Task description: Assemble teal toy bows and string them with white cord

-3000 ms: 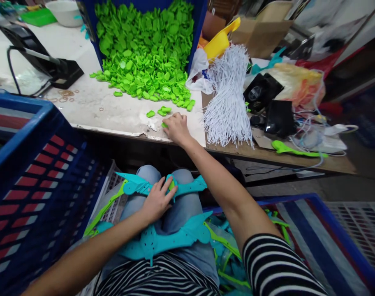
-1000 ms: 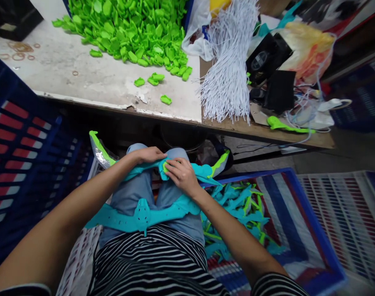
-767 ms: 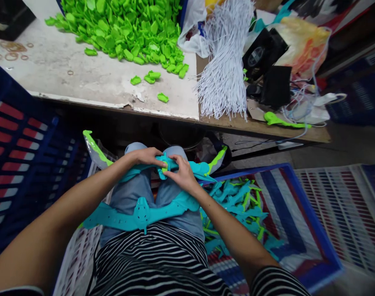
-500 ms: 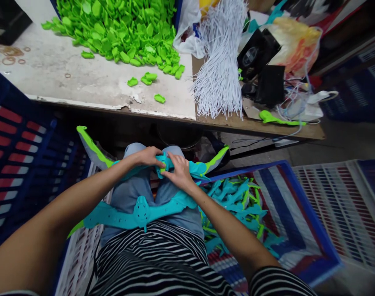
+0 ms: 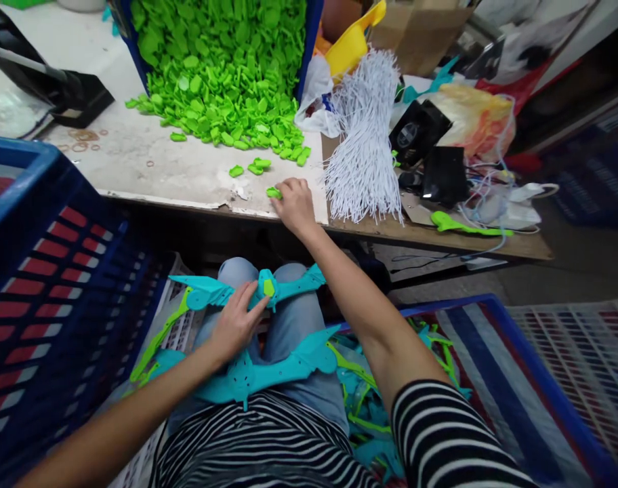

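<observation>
Across my knees lies a teal plastic toy bow [image 5: 293, 287] with lime-green limbs. A small green cap [image 5: 269, 288] sits in its middle. My left hand [image 5: 238, 318] grips this bow just left of the cap, thumb beside it. Nearer my waist, a second teal bow [image 5: 283, 373] rests on my lap, its round centre bare of any green cap. Out at the table's front edge, my right hand [image 5: 296, 207] has its fingertips closed on a loose green cap [image 5: 274, 192]; its fingers partly cover that cap.
A heap of green caps [image 5: 228, 102] spills from a blue bin onto the table [image 5: 187, 183]. White ties [image 5: 362, 156] lie right of it. A blue crate [image 5: 59, 271] stands at my left; another crate [image 5: 497, 305], at my right, holds several teal-and-green bows.
My right hand has left the bow and reached forward to a loose cap on the table. My left hand stays on the bow, whose green limb now points back toward me. The view has shifted.
</observation>
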Tool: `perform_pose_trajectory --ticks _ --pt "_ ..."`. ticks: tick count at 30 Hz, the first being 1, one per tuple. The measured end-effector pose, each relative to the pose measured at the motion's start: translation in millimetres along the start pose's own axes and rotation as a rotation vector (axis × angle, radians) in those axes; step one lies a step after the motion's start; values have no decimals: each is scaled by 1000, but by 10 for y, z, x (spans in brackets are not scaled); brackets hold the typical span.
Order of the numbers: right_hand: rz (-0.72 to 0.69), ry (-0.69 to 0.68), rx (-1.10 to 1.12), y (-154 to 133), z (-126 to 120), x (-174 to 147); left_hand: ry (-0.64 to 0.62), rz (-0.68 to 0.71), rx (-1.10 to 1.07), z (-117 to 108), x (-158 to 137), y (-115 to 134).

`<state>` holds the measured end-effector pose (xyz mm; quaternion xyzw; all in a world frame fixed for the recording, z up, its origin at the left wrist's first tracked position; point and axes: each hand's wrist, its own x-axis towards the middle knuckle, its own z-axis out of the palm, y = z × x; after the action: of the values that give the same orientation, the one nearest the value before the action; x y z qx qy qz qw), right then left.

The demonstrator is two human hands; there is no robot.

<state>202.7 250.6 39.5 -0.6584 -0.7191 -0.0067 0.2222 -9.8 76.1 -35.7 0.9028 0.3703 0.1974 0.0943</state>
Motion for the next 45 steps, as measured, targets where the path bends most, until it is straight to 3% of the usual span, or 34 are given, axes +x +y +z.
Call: perform_pose_trajectory --ticks 2,6,9,12,15,17,20,22,26,31,34,37,42,45 --pt "31 -43 -56 -31 46 158 17 -58 -54 -69 -319 75" --pt "232 -74 -24 23 -42 198 -160 -177 -138 -147 -856 237" --pt "446 -85 38 162 -137 139 -270 -275 -161 -91 -949 323" --pt "498 -6 8 313 -168 68 -359 -261 -197 -57 -932 391" --pt "389 93 -12 458 -155 2 -329 -187 -197 -130 -1052 418" --pt "187 112 27 550 -141 -32 -294 -132 -165 -204 -1199 395" --pt "-111 -21 87 665 -132 -62 -295 -41 -111 -252 -1364 329" --pt "-192 -119 86 714 -136 -59 -314 -10 -71 -223 -1373 295" --pt "-247 -168 36 741 -153 3 -398 -22 -63 -208 -1138 269" --pt "-251 -124 71 633 -193 -57 -649 -168 -369 -512 -517 236" --pt "-264 -43 205 452 -283 -443 -764 -228 -584 -559 -113 172" --pt "-343 -3 364 208 -417 -1122 -799 -361 -827 -385 152 98" --pt "-444 -89 417 -124 -447 -2348 -849 -614 -1126 -63 246 91" --pt "-430 -152 374 -209 -304 -2776 -878 -674 -1220 14 218 107"
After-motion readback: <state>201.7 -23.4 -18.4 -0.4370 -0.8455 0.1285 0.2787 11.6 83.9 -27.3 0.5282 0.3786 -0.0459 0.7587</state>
